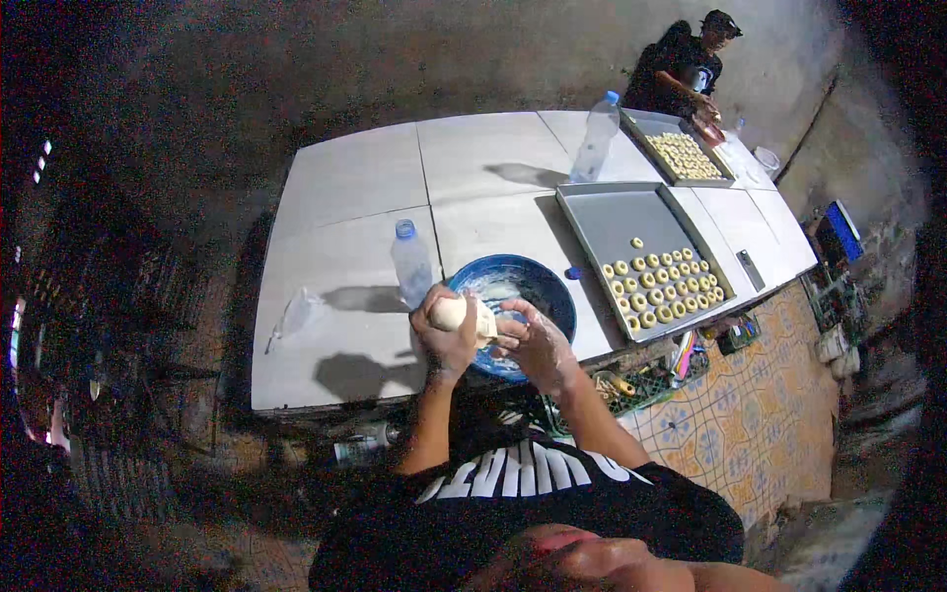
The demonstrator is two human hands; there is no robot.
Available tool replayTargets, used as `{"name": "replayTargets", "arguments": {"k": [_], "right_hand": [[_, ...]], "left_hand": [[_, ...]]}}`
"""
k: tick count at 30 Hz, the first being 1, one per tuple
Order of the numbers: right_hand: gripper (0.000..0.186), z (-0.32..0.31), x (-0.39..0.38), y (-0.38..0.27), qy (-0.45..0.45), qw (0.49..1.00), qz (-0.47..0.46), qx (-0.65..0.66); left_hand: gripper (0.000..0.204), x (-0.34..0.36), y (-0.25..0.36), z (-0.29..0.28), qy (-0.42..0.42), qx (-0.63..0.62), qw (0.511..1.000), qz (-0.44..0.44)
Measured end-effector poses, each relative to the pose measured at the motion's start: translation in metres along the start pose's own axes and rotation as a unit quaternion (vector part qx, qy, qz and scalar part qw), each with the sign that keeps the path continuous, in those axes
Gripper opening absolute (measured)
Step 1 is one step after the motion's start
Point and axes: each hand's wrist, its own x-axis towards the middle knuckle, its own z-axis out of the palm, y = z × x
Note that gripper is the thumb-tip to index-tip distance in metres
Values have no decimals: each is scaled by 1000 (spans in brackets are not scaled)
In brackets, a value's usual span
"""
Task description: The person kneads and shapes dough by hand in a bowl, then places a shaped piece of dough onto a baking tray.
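A pale lump of dough bulges out of my left hand, whose fingers and thumb wrap round it. My right hand, dusted with flour, has its curled fingers at the dough's right end; exactly how they grip there is hard to make out. Both hands are over the near left part of a blue basin, which has white flour or dough residue inside. Just beyond my left hand stands an upright clear plastic bottle with a blue top.
Right of the basin lies a blue cap, then a metal tray with rows of small dough rings. A second bottle and fuller tray stand farther off, near another person. A clear plastic bag is at left.
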Motion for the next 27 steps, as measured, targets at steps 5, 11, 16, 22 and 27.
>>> {"name": "replayTargets", "arguments": {"k": [5, 11, 16, 22, 27], "right_hand": [[47, -4, 3, 9, 69, 997, -24, -4], [45, 2, 13, 9, 110, 988, -61, 86], [46, -23, 5, 6, 209, 972, -85, 58], [58, -45, -3, 9, 150, 979, -106, 90], [43, -52, -3, 11, 144, 986, -80, 37]], "left_hand": [[28, 5, 18, 5, -142, -46, 981, -127], [34, -3, 39, 27, -338, -26, 941, -15], [68, -10, 26, 9, -499, 67, 863, 46], [105, -12, 31, 10, -643, -20, 765, 39], [94, -6, 38, -6, -653, -134, 741, -81]]}}
